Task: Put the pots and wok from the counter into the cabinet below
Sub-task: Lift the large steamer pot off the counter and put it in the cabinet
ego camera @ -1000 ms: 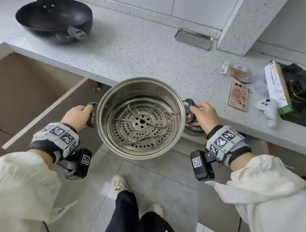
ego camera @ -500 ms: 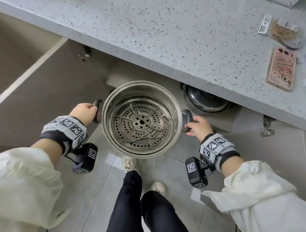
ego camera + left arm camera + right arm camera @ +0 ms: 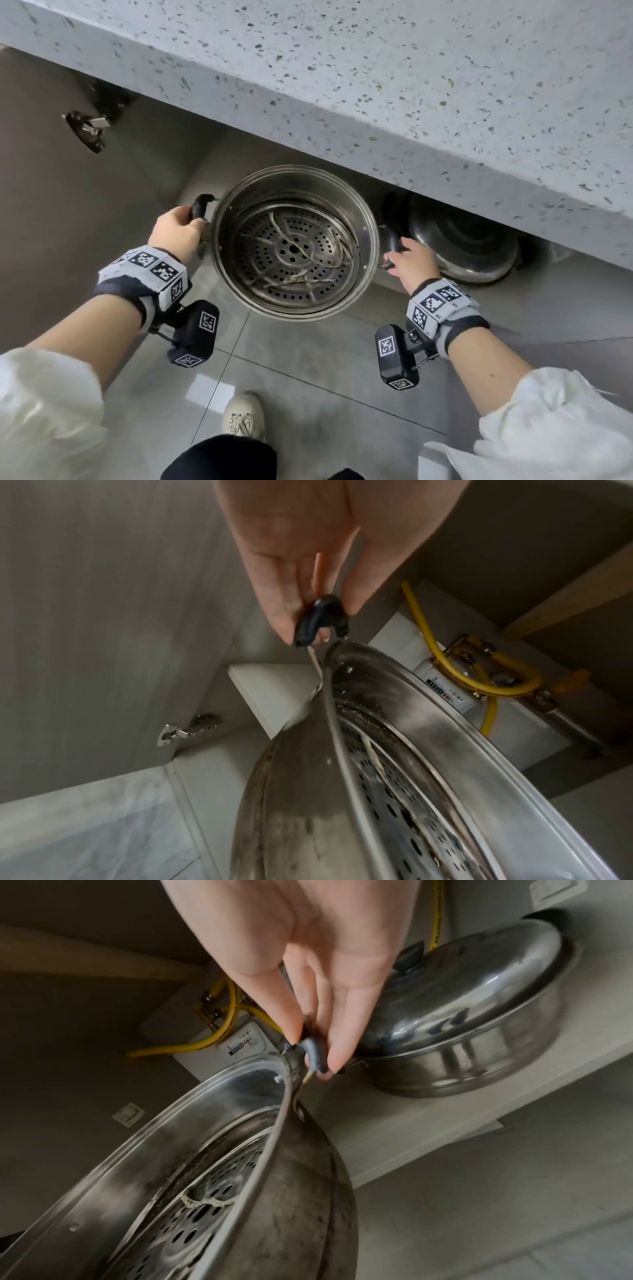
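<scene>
A steel steamer pot [image 3: 294, 240] with a perforated tray inside hangs at the cabinet mouth, just under the counter edge. My left hand [image 3: 178, 228] grips its black left handle [image 3: 320, 622]. My right hand [image 3: 412, 262] grips the black right handle [image 3: 313, 1053]. The same pot [image 3: 394, 777] fills the lower part of both wrist views [image 3: 205, 1191]. A second steel pot with a domed lid [image 3: 462, 240] stands on the cabinet floor right beside my right hand [image 3: 455, 1031]. The wok is out of view.
The speckled counter [image 3: 376, 85] overhangs the cabinet. The open cabinet door [image 3: 51, 205] with its hinge [image 3: 87, 125] stands at left. A gas meter [image 3: 448, 693] with yellow hoses [image 3: 219, 1039] sits at the cabinet's back. Grey floor tiles [image 3: 308, 370] lie below.
Both hands have lowered the steamer pot from counter height down and forward to the cabinet opening, beside the lidded pot. The view has tilted down, so the wok and counter clutter left the picture.
</scene>
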A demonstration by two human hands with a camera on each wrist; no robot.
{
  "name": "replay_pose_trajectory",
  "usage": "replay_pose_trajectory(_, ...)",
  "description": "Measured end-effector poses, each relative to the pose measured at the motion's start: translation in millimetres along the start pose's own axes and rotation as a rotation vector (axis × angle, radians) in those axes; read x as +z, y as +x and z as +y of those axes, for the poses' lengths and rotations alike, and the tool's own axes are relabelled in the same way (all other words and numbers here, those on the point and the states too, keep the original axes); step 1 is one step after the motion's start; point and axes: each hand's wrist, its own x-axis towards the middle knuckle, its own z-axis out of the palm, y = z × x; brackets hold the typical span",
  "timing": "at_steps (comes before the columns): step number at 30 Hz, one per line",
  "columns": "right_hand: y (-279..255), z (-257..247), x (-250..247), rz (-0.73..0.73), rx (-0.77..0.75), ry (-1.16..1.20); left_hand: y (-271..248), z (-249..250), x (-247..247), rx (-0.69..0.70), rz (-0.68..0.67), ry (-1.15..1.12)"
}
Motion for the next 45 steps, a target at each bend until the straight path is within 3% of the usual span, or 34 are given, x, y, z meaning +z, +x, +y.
replay_pose_trajectory(9, 82, 4, 19, 0.078, -0.136, -0.021, 72, -13, 54, 0.116, 0.073, -0.069)
replay_pose_trajectory(18, 138, -18, 23, 0.172, -0.265, -0.113, 135, -2, 56, 0.272, 0.002, -0.055)
replay_pose_trajectory(25, 172, -21, 29, 0.162, -0.254, 0.119, 161, 5, 74, 0.453, 0.038, -0.005)
replay_pose_trajectory(28, 178, -23, 29, 0.152, -0.245, 0.197, 171, 8, 80, 0.467, 0.066, 0.012)
replay_pose_trajectory(31, 179, -27, 33, 0.165, -0.229, 0.250, 179, 13, 84, 0.459, 0.086, 0.048)
replay_pose_trajectory(37, 149, -27, 35, 0.119, -0.085, 0.140, 155, 21, 66, 0.185, 0.017, 0.190)
replay_pose_trajectory(41, 89, -32, 25, -0.115, 0.053, 0.045, 104, 20, 46, 0.098, -0.111, 0.153)
replay_pose_trajectory(45, 28, -45, 16, -0.317, 0.023, -0.110, 38, 36, 29, 0.064, -0.230, 0.079)
